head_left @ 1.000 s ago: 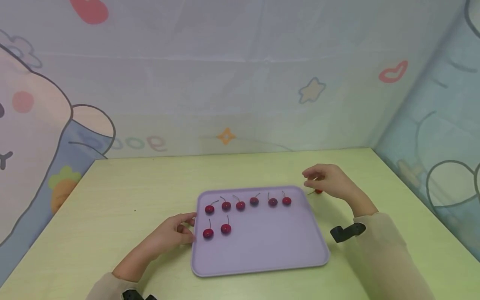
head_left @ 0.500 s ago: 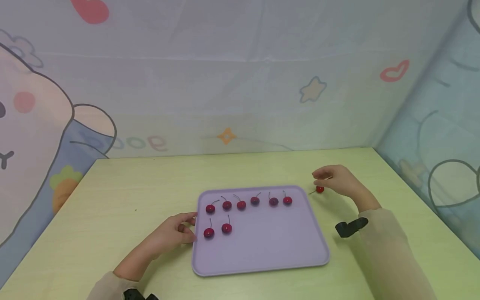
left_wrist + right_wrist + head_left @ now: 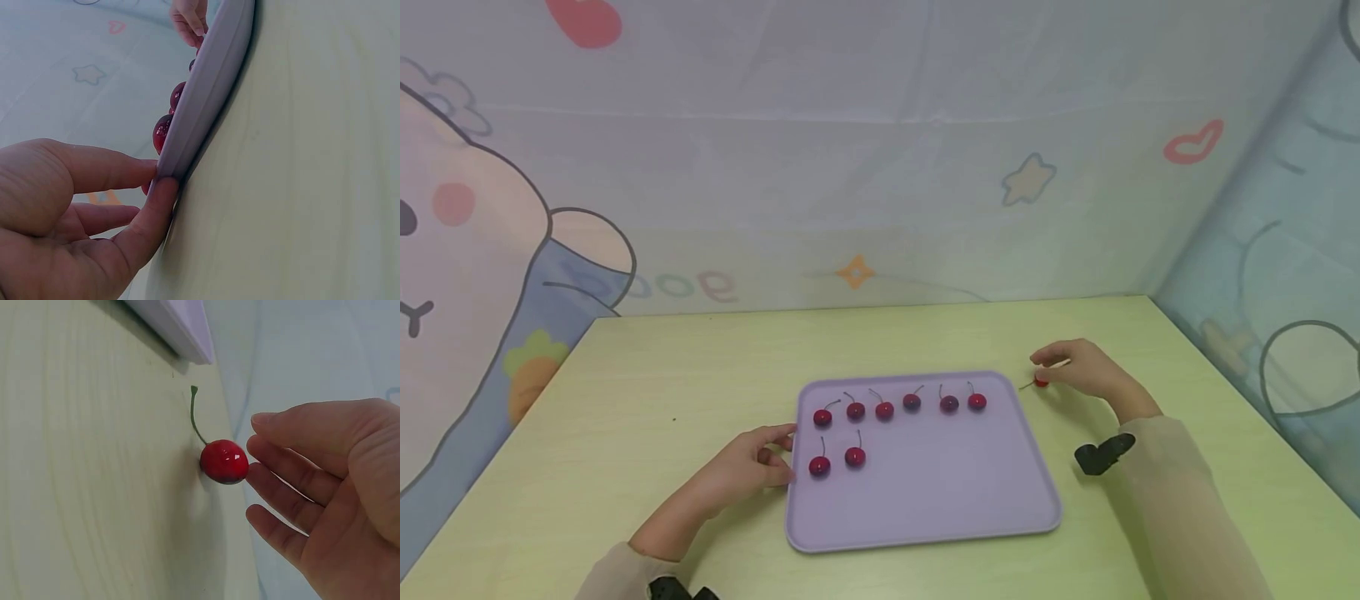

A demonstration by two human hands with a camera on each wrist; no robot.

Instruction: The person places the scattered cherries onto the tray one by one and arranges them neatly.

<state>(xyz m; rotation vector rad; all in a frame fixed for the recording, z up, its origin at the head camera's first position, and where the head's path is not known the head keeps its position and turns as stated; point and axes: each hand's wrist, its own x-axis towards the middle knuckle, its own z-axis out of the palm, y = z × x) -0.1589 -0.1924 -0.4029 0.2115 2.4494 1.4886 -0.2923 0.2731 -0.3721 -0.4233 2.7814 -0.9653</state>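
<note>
A light purple tray (image 3: pixel 955 492) lies on the table, bearing several dark red cherries with stems: a longer back row, including a cherry (image 3: pixel 977 402) at its right end, and two in front at the left. With thumb and fingertips spread along it, my left hand (image 3: pixel 745 467) touches the tray's left edge, seen close in the left wrist view. Beyond the tray's far right corner, a single cherry (image 3: pixel 224 461) lies on the table, its stem pointing towards the tray. My right hand (image 3: pixel 1082 367) is right beside this cherry, fingers loosely bent and not closed round it.
The pale yellow-green table (image 3: pixel 715 358) ends at a printed cloth backdrop (image 3: pixel 880 167) behind and another cloth panel at the right. Black camera mounts sit on both wrists, the right mount (image 3: pixel 1103 454) hanging over the table beside the tray.
My right hand has shifted right and slightly down, closer to the loose cherry. The left hand stays at the tray's edge, and the cherries on the tray keep their places.
</note>
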